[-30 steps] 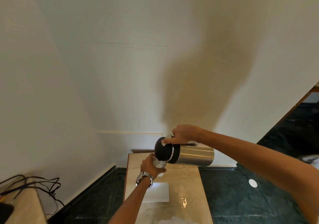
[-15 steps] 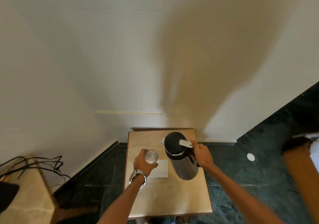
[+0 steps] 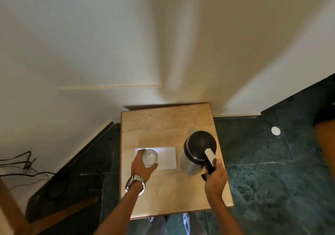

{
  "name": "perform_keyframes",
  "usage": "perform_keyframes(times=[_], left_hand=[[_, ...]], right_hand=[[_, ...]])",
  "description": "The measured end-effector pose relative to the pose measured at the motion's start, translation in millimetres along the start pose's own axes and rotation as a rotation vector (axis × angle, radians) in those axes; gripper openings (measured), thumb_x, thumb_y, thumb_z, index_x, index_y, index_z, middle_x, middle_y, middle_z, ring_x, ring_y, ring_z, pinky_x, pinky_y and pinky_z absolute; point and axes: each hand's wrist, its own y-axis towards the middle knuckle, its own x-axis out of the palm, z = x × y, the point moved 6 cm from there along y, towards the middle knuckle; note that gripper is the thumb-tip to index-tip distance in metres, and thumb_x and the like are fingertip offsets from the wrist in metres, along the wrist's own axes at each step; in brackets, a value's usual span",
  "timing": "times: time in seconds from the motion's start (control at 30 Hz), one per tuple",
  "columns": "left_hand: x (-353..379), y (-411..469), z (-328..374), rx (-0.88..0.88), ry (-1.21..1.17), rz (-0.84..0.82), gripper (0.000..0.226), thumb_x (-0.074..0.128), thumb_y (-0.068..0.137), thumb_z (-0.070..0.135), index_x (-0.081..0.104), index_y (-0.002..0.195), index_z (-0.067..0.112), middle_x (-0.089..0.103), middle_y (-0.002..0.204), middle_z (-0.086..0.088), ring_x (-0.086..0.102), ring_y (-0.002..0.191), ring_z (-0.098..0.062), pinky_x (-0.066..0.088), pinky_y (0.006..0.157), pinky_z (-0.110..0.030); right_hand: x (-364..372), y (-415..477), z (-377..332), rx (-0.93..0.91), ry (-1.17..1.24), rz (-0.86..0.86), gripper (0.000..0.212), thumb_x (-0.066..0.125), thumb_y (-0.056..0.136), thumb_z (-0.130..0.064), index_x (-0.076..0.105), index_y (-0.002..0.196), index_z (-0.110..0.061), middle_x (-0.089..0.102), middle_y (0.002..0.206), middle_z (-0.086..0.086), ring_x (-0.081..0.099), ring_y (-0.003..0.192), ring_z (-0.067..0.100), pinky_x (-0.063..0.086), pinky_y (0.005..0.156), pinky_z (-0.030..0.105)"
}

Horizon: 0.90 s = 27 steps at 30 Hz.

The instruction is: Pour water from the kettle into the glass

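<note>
We look down on a small stone-topped bench (image 3: 163,122) set against a pale wall, where one kettle (image 3: 197,153) and one glass (image 3: 149,157) stand upright, near each other but apart. Our right hand (image 3: 215,178) is wrapped around the kettle's dark handle at its near side, which keeps the heavy steel body steady on the bench. Our left hand (image 3: 142,168), a metal watch (image 3: 135,182) on its wrist, curls round the glass from the near left, apparently bracing it on the single white mat (image 3: 166,157) that would catch drips. The glass seems to hold something clear, though we cannot tell how much. We count two hands, both gripping, and judge the pouring finished or paused.
</note>
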Motion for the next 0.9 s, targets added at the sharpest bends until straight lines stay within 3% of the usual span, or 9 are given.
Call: perform_keyframes(times=[0.1,0.23,0.33,0.43,0.53,0.63,0.8,0.9], left_hand=[[50,30,-47,-0.019,0.04,-0.021,0.072,0.095,0.055,0.022,0.051,0.11,0.034,0.062,0.099,0.01,0.06,0.089,-0.015,0.05,0.077,-0.028],[59,45,-63,-0.027,0.064,-0.003,0.074,0.096,0.054,0.026,0.049,0.111,0.033,0.059,0.1,0.012,0.058,0.089,-0.016,0.05,0.078,-0.029],[57,55,-61,0.0,0.047,0.001,0.075,0.096,0.053,0.027,0.048,0.109,0.038,0.058,0.099,0.012,0.057,0.089,-0.015,0.052,0.079,-0.031],[64,60,-68,-0.01,0.059,0.002,0.075,0.097,0.053,0.028,0.047,0.108,0.039,0.059,0.098,0.013,0.057,0.088,-0.015,0.052,0.078,-0.032],[70,65,-78,0.006,0.067,0.006,0.074,0.097,0.052,0.029,0.048,0.108,0.035,0.059,0.097,0.014,0.058,0.087,-0.014,0.05,0.074,-0.03],[73,69,-81,0.024,0.06,0.028,0.073,0.096,0.052,0.034,0.048,0.106,0.034,0.06,0.098,0.012,0.059,0.087,-0.014,0.05,0.072,-0.031],[74,64,-80,0.051,0.086,0.023,0.073,0.096,0.049,0.041,0.047,0.103,0.034,0.062,0.099,0.011,0.062,0.09,-0.018,0.053,0.072,-0.034],[71,56,-71,0.026,0.094,-0.023,0.089,0.097,0.048,0.044,0.047,0.12,0.027,0.063,0.117,0.003,0.063,0.107,-0.025,0.056,0.085,-0.043]], right_hand=[[8,37,45,-0.007,0.019,0.056,0.039,0.047,0.099,-0.025,0.071,0.069,-0.026,0.066,0.069,-0.003,0.063,0.077,0.026,0.049,0.072,0.043],[22,45,44,-0.067,0.063,0.047,0.042,0.047,0.095,-0.029,0.073,0.062,-0.032,0.062,0.053,-0.008,0.055,0.062,0.015,0.043,0.064,0.04],[32,46,33,-0.095,0.106,0.053,0.034,0.048,0.088,-0.038,0.071,0.065,-0.026,0.063,0.057,-0.007,0.057,0.061,0.013,0.045,0.059,0.036],[32,50,44,-0.077,0.136,0.079,0.033,0.048,0.086,-0.04,0.068,0.086,-0.014,0.064,0.074,0.002,0.061,0.072,0.018,0.049,0.062,0.031],[28,52,64,-0.09,0.112,0.094,0.03,0.05,0.086,-0.041,0.07,0.077,-0.021,0.064,0.066,-0.005,0.061,0.066,0.013,0.047,0.06,0.035],[23,48,76,-0.144,0.022,0.058,0.03,0.052,0.085,-0.042,0.064,0.066,-0.022,0.059,0.051,-0.007,0.057,0.052,0.006,0.044,0.059,0.036],[20,33,97,-0.156,-0.009,-0.087,0.039,0.057,0.082,-0.057,0.071,0.066,-0.024,0.064,0.056,-0.006,0.057,0.059,0.009,0.046,0.063,0.037],[18,28,99,-0.193,-0.125,-0.208,0.058,0.046,0.084,-0.074,0.066,0.07,-0.021,0.063,0.059,0.001,0.057,0.058,0.019,0.047,0.055,0.035]])
